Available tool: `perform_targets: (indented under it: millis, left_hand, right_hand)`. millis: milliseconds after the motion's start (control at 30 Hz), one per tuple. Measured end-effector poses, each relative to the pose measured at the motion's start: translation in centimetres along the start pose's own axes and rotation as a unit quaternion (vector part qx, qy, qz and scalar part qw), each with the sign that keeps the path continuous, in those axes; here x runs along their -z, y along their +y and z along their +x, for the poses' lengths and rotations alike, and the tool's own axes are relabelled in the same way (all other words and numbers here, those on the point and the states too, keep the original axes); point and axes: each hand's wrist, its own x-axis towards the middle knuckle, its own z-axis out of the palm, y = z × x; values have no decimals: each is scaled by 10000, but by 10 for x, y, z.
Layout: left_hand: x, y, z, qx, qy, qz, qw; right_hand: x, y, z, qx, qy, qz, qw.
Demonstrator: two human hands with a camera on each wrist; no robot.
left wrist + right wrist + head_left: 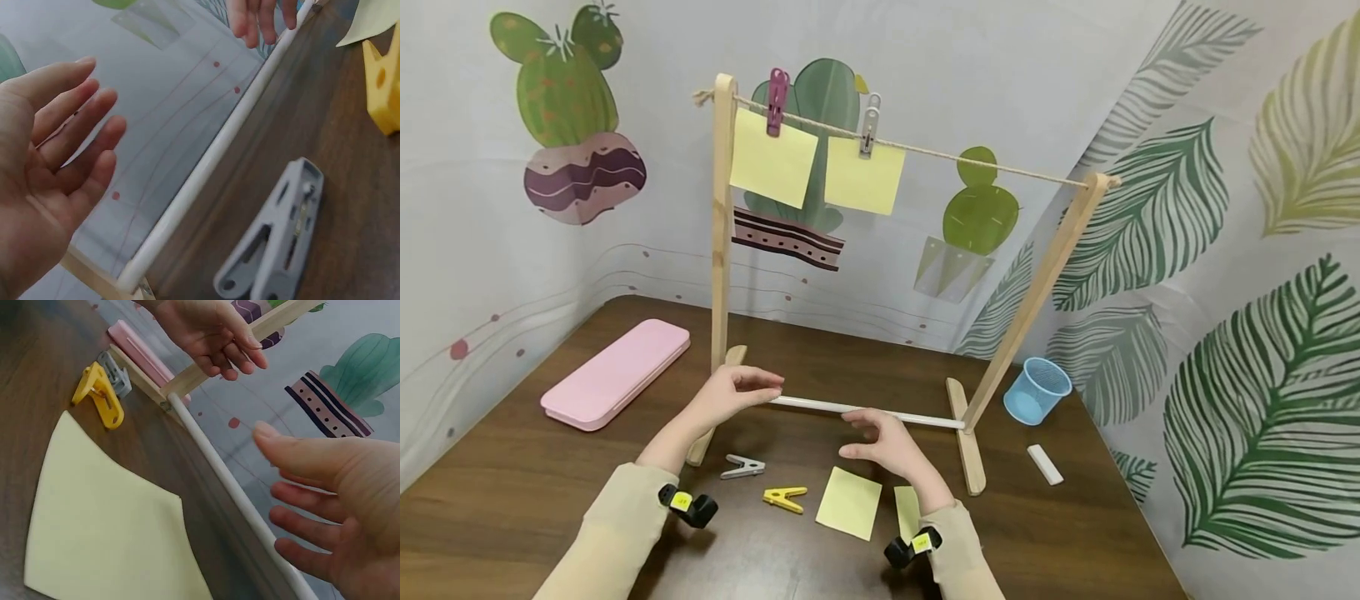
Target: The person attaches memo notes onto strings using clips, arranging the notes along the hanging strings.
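Note:
My left hand (741,393) hovers by the left post, its fingers loosely bent with nothing between them. In the head view my right hand (883,442) is over the table near the white rod (917,418), relaxed and holding nothing. A grey clothespin (743,467) and a yellow clothespin (785,498) lie on the table below the hands. Beside them is a yellow sticky note (848,503); another note (907,510) is partly hidden by my right forearm. On the string above, a purple clothespin (777,102) and a clear grey clothespin (869,125) each hold a yellow note.
The wooden stand has a left post (721,225) and a right post (1037,292), joined by string and rod. At left lies a pink case (617,373). A blue mesh cup (1037,390) and a small white block (1045,464) are at right. A patterned cloth hangs behind.

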Motion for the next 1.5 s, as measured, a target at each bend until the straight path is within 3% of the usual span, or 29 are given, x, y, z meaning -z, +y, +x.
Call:
perform_targets:
  millis: [367, 567, 833, 933, 1167, 1500]
  left_hand:
    - [6, -18, -12, -116, -1294, 190, 9913]
    - [10, -21, -17, 14, -2197, -28, 9756]
    - [14, -16, -23, 361, -2915, -42, 9559]
    - [12, -14, -24, 357, -3011, 71, 9529]
    - [7, -11, -25, 422, -2865, 466, 9560]
    - [6, -11, -25, 418, -2796, 627, 9572]
  right_hand:
    - [-2, 4, -6, 300, -696, -910, 9930]
    - [-3, 3, -9, 411, -1109, -1260, 9850]
    - [-8, 4, -11, 517, -1443, -1871, 9703]
    - [-8, 4, -12, 459, -1579, -1963, 9667]
    - [-6, 2, -15, 368, -1739, -2180, 9596]
    - [-8, 5, -13, 360, -1490, -2018, 9673]
